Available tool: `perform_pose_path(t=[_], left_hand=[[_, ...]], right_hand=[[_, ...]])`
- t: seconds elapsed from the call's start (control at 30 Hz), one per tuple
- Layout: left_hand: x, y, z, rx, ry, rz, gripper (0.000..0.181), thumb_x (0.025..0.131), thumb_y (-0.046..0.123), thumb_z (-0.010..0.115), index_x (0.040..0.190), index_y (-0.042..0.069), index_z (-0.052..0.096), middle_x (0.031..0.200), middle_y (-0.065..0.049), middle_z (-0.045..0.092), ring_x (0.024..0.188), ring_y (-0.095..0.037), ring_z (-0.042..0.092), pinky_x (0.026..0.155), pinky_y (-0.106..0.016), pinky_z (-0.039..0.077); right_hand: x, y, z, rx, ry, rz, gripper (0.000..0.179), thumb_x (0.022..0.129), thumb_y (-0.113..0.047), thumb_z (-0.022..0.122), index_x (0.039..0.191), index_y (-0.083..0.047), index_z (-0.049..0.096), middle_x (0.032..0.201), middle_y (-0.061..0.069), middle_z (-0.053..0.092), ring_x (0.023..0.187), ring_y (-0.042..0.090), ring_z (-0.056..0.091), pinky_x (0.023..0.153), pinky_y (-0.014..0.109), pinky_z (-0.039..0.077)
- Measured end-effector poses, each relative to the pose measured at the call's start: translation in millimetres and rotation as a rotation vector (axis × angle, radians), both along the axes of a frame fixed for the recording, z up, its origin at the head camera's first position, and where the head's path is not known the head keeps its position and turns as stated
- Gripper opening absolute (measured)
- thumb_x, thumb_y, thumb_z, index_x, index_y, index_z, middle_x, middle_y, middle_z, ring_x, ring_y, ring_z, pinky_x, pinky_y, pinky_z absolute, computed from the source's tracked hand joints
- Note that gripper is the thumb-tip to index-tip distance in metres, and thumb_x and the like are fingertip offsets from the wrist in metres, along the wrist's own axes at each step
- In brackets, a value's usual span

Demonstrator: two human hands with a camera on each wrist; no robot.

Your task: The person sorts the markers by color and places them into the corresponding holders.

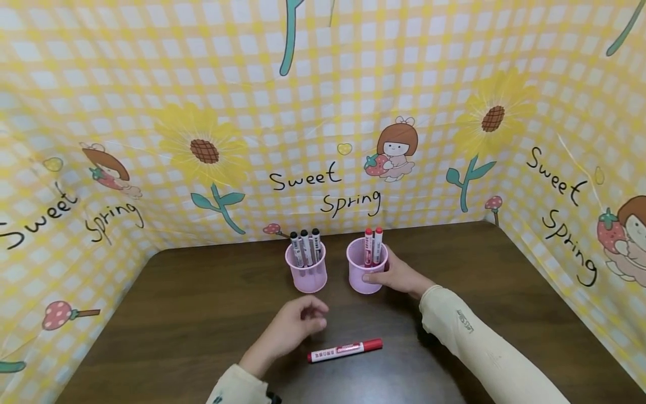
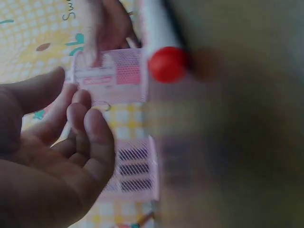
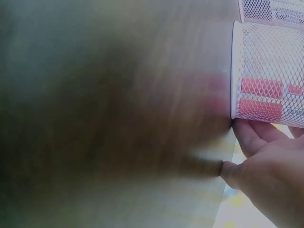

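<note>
A pink mesh pen cup [image 1: 358,279] holding two red-capped markers [image 1: 369,247] stands at the back of the table. My right hand [image 1: 401,276] grips this cup from its right side, the thumb across the front and the other fingers partly hidden behind it. My left hand [image 1: 290,326] hovers over the table with loosely bent fingers and nothing in them. Just right of it, a red marker [image 1: 345,350] with a white barrel lies on the wood, its cap pointing right. In the left wrist view this marker [image 2: 166,61] looks large and blurred.
To the left stands a second pink mesh cup [image 1: 309,281] with three black-capped markers [image 1: 305,247]. Both cups sit on a dark wooden table [image 1: 202,325]. A yellow checked cloth [image 1: 282,123] with printed flowers walls in the back and both sides.
</note>
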State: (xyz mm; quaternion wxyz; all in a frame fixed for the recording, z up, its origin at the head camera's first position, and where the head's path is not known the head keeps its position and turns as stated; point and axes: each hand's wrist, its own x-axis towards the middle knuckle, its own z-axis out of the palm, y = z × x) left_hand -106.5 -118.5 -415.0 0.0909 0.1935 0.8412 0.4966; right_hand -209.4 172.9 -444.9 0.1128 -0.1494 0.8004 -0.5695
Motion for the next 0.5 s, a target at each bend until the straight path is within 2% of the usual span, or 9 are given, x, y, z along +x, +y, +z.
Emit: perform_pose_path(t=[0.13, 0.23, 0.33, 0.5], left_hand=[[13.3, -17.6, -9.1, -0.062, -0.076, -0.128, 0.031, 0.085, 0.006, 0.078, 0.113, 0.004, 0.066, 0.099, -0.008, 0.057, 0.083, -0.019, 0.051, 0.071, -0.027, 0.043], [19.5, -23.6, -14.0, -0.101, -0.096, -0.174, 0.035, 0.081, 0.006, 0.082, 0.112, 0.007, 0.065, 0.098, -0.006, 0.052, 0.081, -0.018, 0.049, 0.070, -0.027, 0.041], [23.9, -23.1, -15.9, -0.147, -0.070, -0.175, 0.036, 0.077, 0.006, 0.084, 0.107, 0.010, 0.064, 0.094, -0.003, 0.050, 0.080, -0.016, 0.047, 0.070, -0.027, 0.039], [29.5, -17.2, -15.6, -0.222, -0.016, -0.140, 0.032, 0.073, 0.002, 0.084, 0.095, 0.013, 0.063, 0.086, 0.000, 0.049, 0.080, -0.013, 0.047, 0.071, -0.028, 0.039]], right_hand=[[-0.4, 1, -1.2, -0.009, 0.000, -0.003, 0.091, 0.085, -0.018, 0.082, 0.153, -0.005, 0.024, 0.140, 0.019, 0.049, 0.126, 0.032, 0.048, 0.106, 0.049, 0.037], [-0.5, 1, -1.9, -0.011, -0.004, -0.006, 0.090, 0.085, -0.018, 0.082, 0.154, -0.006, 0.024, 0.141, 0.019, 0.048, 0.127, 0.032, 0.047, 0.107, 0.049, 0.036], [-0.3, 1, -1.8, -0.005, 0.002, 0.000, 0.092, 0.085, -0.020, 0.082, 0.154, -0.006, 0.023, 0.142, 0.019, 0.048, 0.129, 0.033, 0.046, 0.108, 0.050, 0.035], [0.6, -1, 0.4, -0.002, 0.005, 0.015, 0.094, 0.085, -0.022, 0.083, 0.154, -0.007, 0.022, 0.144, 0.018, 0.046, 0.129, 0.032, 0.045, 0.108, 0.050, 0.035]])
